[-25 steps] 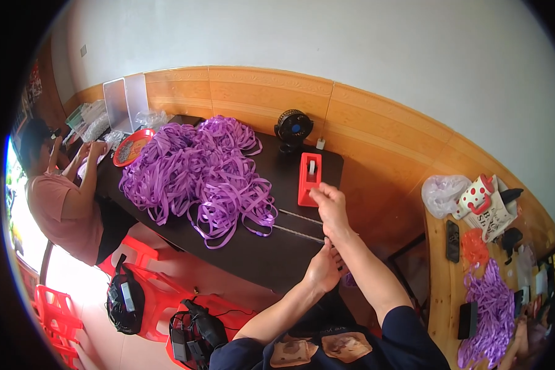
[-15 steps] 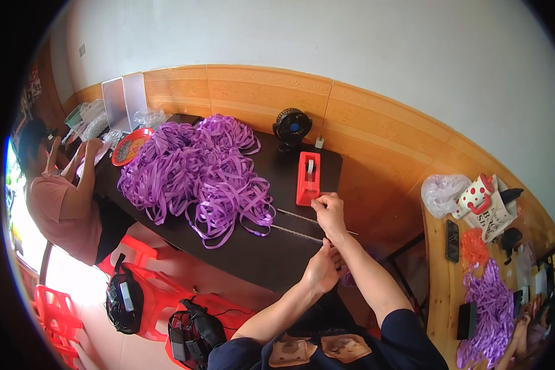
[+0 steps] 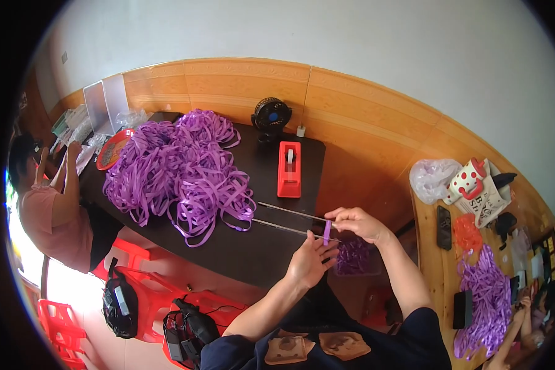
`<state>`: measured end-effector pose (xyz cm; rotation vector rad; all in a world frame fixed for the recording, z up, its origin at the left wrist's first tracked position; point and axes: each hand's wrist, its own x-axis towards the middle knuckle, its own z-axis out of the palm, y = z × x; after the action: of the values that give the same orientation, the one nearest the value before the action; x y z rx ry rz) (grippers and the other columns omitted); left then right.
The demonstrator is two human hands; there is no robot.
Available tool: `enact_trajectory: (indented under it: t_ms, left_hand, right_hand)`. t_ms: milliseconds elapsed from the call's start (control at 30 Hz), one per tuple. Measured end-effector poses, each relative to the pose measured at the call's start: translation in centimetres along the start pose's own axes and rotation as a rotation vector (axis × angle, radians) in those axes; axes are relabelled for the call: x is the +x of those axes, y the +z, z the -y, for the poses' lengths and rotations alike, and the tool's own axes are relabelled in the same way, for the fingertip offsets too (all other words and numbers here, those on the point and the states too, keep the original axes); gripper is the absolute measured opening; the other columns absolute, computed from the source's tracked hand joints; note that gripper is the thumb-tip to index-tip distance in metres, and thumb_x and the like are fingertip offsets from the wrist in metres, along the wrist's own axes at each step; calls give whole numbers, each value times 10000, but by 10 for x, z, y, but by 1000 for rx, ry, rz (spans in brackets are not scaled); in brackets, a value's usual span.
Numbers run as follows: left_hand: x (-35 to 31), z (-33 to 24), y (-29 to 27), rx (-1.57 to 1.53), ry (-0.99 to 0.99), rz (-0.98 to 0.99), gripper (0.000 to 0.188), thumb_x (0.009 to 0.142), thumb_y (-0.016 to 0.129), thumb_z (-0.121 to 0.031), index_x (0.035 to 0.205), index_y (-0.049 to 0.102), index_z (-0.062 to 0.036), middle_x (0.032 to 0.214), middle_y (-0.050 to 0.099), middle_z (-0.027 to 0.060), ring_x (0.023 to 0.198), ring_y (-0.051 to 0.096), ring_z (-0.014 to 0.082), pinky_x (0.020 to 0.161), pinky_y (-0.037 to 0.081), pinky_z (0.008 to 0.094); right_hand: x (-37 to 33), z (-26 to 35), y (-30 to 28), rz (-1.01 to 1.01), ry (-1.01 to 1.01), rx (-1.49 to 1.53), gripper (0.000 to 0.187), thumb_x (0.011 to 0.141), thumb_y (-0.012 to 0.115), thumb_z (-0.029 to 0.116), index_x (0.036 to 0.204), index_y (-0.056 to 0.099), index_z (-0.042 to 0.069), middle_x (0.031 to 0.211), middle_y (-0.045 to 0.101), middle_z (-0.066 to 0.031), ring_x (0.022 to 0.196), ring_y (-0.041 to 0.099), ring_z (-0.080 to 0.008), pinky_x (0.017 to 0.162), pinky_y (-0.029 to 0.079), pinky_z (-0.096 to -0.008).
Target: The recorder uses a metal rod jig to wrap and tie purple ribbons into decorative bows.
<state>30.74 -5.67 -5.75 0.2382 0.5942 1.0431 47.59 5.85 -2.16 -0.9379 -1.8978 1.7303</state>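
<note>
Dark desk, landmark for all placements, set against a wood-panelled wall. Large heap of purple ribbon over the desk's left and middle portion, loose loops trailing toward the front edge. Seated person in a pink top at the desk's far left end, arms raised to its surface. Red plastic stools on the floor before the desk, with a black bag resting against them. Red tape dispenser upright on the desk's right portion; small black fan behind it at the desk's back edge. Two thin rods projecting from the ribbon heap rightward past the desk's right front corner. Left hand just off that corner, fingers curled shut around the nearer rod from below. Right hand beside it, slightly further right, fingertips pinched together on a short purple ribbon strip hanging across the rod ends. Purple strips in a clear container below the desk's right edge, beneath both hands.
</note>
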Motion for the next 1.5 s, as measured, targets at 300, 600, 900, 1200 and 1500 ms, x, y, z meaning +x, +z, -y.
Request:
enact_trajectory:
  t_ms: [300, 600, 900, 1200, 1500]
  left_hand:
    - [-2, -1, 5, 16, -23, 0, 686, 982, 213, -538, 1399, 296, 1, 1398, 400, 159, 1251, 387, 285, 1007, 298, 394]
    - [1, 1, 2, 27, -13, -4, 662, 984, 216, -530, 1379, 334, -11, 1376, 421, 154, 1234, 403, 278, 982, 320, 386]
    - [-1, 0, 5, 28, -13, -24, 655, 985, 230, -524, 1381, 330, -12, 1374, 421, 154, 1226, 406, 276, 985, 318, 393]
    - [-1, 0, 5, 19, -16, -30, 655, 983, 252, -526, 1383, 324, -13, 1360, 423, 147, 1224, 406, 277, 992, 307, 400]
    - [0, 0, 3, -9, -13, 0, 643, 980, 282, -522, 1349, 360, -2, 1280, 463, 116, 1180, 431, 252, 978, 312, 392]
  right_hand:
    - [4, -30, 4, 17, -22, 58, 159, 872, 594, 95, 756, 632, -7, 1006, 579, -45, 900, 532, -114, 805, 408, -248]
    - [2, -40, 6, -61, -10, 109, 149, 864, 600, 49, 730, 614, -13, 974, 576, -43, 948, 530, -119, 829, 400, -257]
    - [6, -38, 9, -92, -41, 12, 198, 846, 642, 71, 674, 602, -17, 938, 571, -41, 817, 529, -91, 705, 410, -240]
    - [14, -27, 35, -435, 3, -454, 289, 730, 712, 220, 567, 600, 10, 654, 591, -70, 667, 569, -176, 602, 410, -329]
    - [-1, -7, 60, -662, 53, -1104, 319, 719, 691, 420, 660, 691, 107, 671, 628, -73, 801, 570, -264, 698, 345, -446]
